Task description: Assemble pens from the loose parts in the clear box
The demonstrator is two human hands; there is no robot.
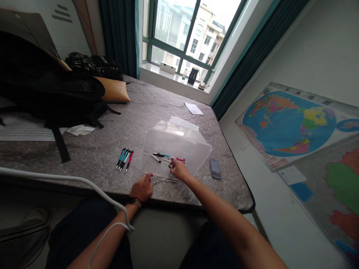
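Observation:
A clear plastic box stands on the mattress-like surface in front of me. Inside it lie several loose pens, among them a white pen and a teal and black pen. My right hand reaches over the near wall into the box, its fingers pinched on a pen among the others. At the box's near left corner is my left hand, fingers curled with thumb and forefinger close together; a small reddish spot shows there, too small to name. Left of the box, several pens lie side by side.
A pixelated phone-like object lies right of the box. White papers rest behind it. To the left are a black backpack and a tan pouch. A white cable crosses in front, over my left forearm.

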